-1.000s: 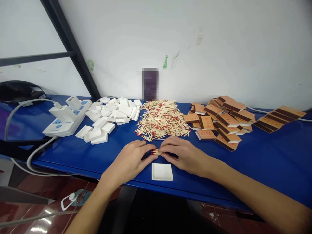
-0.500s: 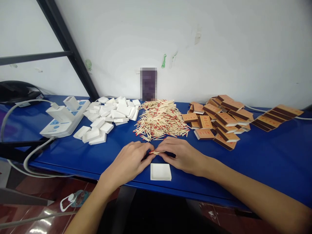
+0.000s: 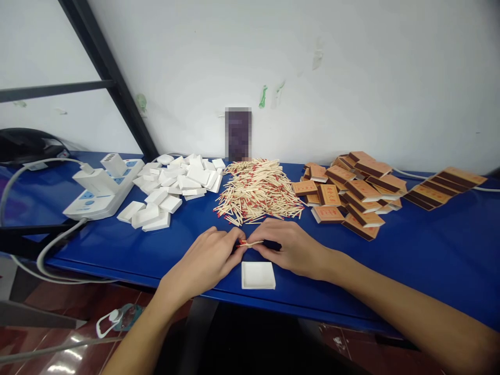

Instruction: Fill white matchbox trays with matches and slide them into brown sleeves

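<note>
A small bundle of matches [image 3: 250, 244], red heads toward the left, is pinched between both hands. My left hand [image 3: 209, 255] closes thumb and fingers around the head end. My right hand [image 3: 291, 249] grips the bundle from the other side with thumb and fingertips. Just below them on the blue table lies one white matchbox tray [image 3: 258, 275], its hollow side up and nothing inside. Behind the hands spreads a heap of loose matches [image 3: 261, 192] with red heads.
White trays [image 3: 183, 179] are piled at back left, beside a power strip [image 3: 105, 192] with plugs and cables. Orange-brown matchbox sleeves [image 3: 351, 187] are heaped on the right, flattened sleeves [image 3: 445, 187] farther right. A dark, blurred upright object [image 3: 238, 134] stands against the wall.
The hands stay in nearly the same place over the table. The matches between the fingertips have shifted slightly, and more of their bare ends shows by the right hand.
</note>
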Action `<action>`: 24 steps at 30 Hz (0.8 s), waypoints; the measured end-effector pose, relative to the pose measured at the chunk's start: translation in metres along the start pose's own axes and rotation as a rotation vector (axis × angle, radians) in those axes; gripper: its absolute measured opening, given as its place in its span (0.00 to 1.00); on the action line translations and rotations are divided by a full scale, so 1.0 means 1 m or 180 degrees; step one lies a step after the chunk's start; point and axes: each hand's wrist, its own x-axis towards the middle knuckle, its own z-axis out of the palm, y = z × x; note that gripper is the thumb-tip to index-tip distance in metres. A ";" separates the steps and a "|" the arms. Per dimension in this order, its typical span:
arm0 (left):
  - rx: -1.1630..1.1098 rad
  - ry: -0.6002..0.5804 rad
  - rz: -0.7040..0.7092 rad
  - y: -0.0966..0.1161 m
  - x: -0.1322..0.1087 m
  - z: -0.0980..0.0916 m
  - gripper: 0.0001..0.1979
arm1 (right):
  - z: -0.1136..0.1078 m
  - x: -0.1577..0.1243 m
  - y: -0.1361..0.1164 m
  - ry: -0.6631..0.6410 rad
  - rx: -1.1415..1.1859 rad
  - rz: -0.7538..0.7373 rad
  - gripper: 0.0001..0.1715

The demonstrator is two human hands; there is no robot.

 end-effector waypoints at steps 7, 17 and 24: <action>-0.0087 0.0111 0.0022 0.002 -0.001 -0.001 0.10 | -0.001 0.002 -0.006 0.0335 0.0008 -0.0228 0.09; -0.0587 0.0447 0.0359 0.002 -0.010 -0.013 0.11 | -0.025 -0.011 -0.042 -0.0057 0.0317 -0.0004 0.09; -0.0147 0.0280 0.0034 0.001 -0.001 -0.005 0.10 | -0.021 -0.012 -0.049 -0.0386 0.0125 -0.0042 0.10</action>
